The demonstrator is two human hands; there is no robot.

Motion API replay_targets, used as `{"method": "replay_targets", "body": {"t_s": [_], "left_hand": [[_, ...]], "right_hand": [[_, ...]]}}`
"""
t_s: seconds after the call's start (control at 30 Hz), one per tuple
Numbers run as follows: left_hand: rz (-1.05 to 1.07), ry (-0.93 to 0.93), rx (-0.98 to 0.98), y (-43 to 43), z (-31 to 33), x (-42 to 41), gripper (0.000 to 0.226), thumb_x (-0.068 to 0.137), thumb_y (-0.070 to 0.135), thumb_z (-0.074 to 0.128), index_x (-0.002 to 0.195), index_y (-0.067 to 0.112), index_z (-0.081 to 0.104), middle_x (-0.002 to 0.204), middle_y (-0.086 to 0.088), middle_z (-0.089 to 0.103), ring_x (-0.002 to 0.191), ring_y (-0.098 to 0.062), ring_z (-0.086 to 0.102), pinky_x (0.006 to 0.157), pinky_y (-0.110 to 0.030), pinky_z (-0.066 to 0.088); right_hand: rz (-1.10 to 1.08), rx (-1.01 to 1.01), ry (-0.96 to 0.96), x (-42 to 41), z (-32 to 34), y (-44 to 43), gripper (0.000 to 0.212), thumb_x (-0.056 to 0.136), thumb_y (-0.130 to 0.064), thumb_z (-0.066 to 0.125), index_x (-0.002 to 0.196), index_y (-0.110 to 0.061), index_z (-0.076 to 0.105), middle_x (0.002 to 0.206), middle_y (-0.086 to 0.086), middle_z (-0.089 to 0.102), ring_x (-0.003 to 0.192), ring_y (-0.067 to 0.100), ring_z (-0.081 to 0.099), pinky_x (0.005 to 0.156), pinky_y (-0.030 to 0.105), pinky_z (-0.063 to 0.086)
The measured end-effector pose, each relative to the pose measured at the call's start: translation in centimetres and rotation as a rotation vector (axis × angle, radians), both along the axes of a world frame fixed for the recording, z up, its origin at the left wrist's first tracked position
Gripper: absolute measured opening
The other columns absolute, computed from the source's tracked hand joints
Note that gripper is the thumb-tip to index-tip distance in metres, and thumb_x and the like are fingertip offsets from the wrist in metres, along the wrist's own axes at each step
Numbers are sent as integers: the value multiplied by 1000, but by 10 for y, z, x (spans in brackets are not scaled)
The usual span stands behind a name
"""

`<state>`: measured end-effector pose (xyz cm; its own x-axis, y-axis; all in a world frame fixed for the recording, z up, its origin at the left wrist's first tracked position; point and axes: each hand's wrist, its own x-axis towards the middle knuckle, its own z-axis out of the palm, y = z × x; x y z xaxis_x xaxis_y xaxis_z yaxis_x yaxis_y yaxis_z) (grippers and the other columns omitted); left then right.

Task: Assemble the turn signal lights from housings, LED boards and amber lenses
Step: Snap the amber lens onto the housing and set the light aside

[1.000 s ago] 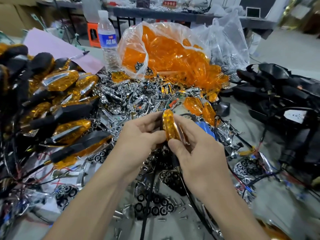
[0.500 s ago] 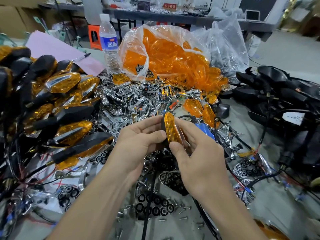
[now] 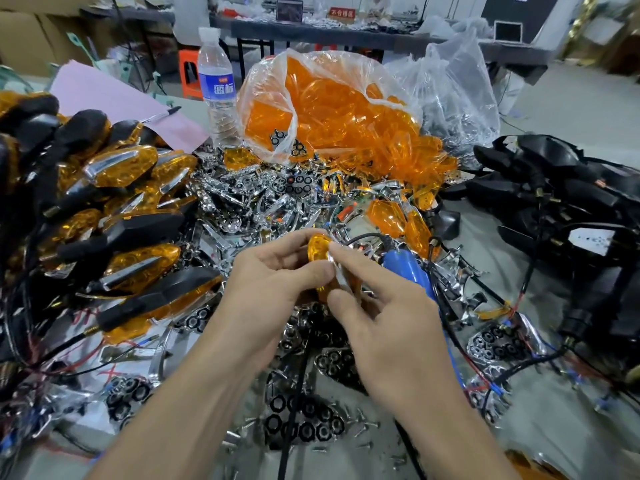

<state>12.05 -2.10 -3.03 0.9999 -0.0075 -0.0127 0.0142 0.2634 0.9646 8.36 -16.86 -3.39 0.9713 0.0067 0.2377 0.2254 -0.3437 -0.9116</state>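
Head view: table (image 3: 540, 441) w/ chrome parts (image 3: 242, 202), lens bag (image 3: 332, 109), bottle (image 3: 216, 88).

Only two hands and forearms of the person are in view, and all of them are bare. The left hand (image 3: 273, 289) and the right hand (image 3: 388, 327) have short, plain nails and lightly creased knuckles. The left forearm (image 3: 194, 410) and the right forearm (image 3: 460, 431) are slim and smooth, uncovered right down to the near edge of the worktop.
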Motion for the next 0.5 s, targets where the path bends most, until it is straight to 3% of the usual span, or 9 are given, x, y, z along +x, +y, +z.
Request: {"method": "replay_targets", "body": {"t_s": [0.1, 0.17, 0.33, 0.43, 0.5], "left_hand": [[-33, -18, -2, -2, 3, -2, 35, 71, 0, 79, 101, 19, 82, 93, -7, 80, 79, -17, 73, 63, -22, 56], [-30, -26, -24, -3, 4, -3, 37, 75, -7, 76, 104, 16, 80, 93, -7, 80, 78, -16, 73, 61, -21, 56], [-82, -70, -35, 1, 10, -7, 42, 72, -11, 79, 105, 15, 79, 92, -9, 78, 85, -21, 73, 72, -26, 58], [-60, -64, 2, 0, 15, -9, 30, 73, 17, 86, 102, 19, 82, 94, -6, 78, 87, -22, 73, 76, -36, 61], [-16, -10, 75, -1, 17, -10, 31, 77, 41, 73, 102, 24, 82, 98, -6, 80, 91, -23, 75, 76, -39, 64]], "right_hand": [[-43, 165, 42, 6, -5, -7, 49, 95, -14, 72, 136, -40, 66, 124, -20, 72, 117, -5, 65, 100, 29, 56], [-10, 229, 113, 9, -7, -8, 47, 96, -14, 72, 134, -40, 64, 127, -14, 72, 120, -2, 65, 102, 30, 55], [156, 350, 218, 12, -3, -15, 42, 96, -7, 69, 133, -27, 66, 115, -8, 78, 110, 9, 72, 93, 26, 57], [177, 387, 186, 12, -3, -15, 44, 94, 0, 70, 130, -25, 67, 110, -3, 79, 105, 14, 74, 88, 21, 58], [130, 379, 117, 11, -4, -14, 46, 88, 6, 74, 125, -21, 70, 107, -3, 80, 102, 14, 75, 83, 21, 58]]}}
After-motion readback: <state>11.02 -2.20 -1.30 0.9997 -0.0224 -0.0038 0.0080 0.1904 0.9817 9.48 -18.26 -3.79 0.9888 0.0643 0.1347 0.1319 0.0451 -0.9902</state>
